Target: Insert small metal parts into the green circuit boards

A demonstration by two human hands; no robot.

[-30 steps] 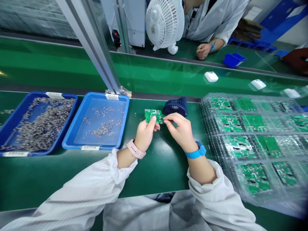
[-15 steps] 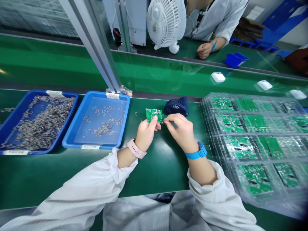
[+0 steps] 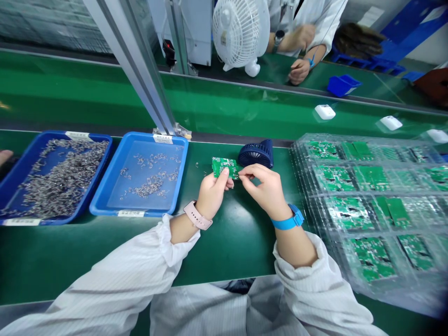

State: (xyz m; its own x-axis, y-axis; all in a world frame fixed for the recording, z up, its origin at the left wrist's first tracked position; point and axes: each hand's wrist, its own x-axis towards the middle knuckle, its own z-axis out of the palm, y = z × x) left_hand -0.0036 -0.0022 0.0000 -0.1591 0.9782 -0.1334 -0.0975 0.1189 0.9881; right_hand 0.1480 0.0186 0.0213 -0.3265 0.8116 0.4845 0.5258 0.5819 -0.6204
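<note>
My left hand [image 3: 213, 190] grips a green circuit board [image 3: 224, 166] by its lower edge, thumb on top. Pinched together at the board's right edge are the fingertips of my right hand [image 3: 264, 189]; whatever is between them is too small to make out. Just behind the board stands a small dark blue fan [image 3: 256, 154]. To the left, a blue tray [image 3: 105, 198] holds scattered small metal clips [image 3: 150, 186]. A few loose clips lie on the table near my left hand.
Another blue tray [image 3: 75, 212], heaped with metal parts, is at far left. Clear stacked trays [image 3: 345, 192] of circuit boards stand at right. White pieces [image 3: 325, 112] sit on the green belt [image 3: 224, 105]. Beyond are a white fan [image 3: 240, 35] and a co-worker's hands [image 3: 299, 71].
My hands and the board have barely moved. White pieces on the belt have shifted right. The co-worker's second hand now shows across the belt, and another person's fingers appear at the left edge.
</note>
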